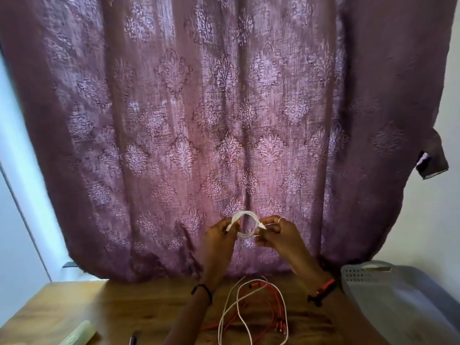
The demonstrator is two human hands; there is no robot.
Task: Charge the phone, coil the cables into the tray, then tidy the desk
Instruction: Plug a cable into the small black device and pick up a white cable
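Observation:
A white cable [245, 224] is wound into a small coil and held up in front of the curtain. My left hand [219, 235] grips the coil's left side. My right hand [278, 234] pinches its right side, near a white plug end. Below them, on the wooden desk [139, 307], lie a loose white cable [234, 310] and a red cable [273, 302], tangled together. A grey perforated tray [398, 300] stands at the desk's right end. No phone is in view.
A purple patterned curtain [211, 120] hangs right behind the desk. A pale green translucent object [79, 333] lies at the front left, and a small dark object [132, 339] sits at the bottom edge. White walls flank the curtain.

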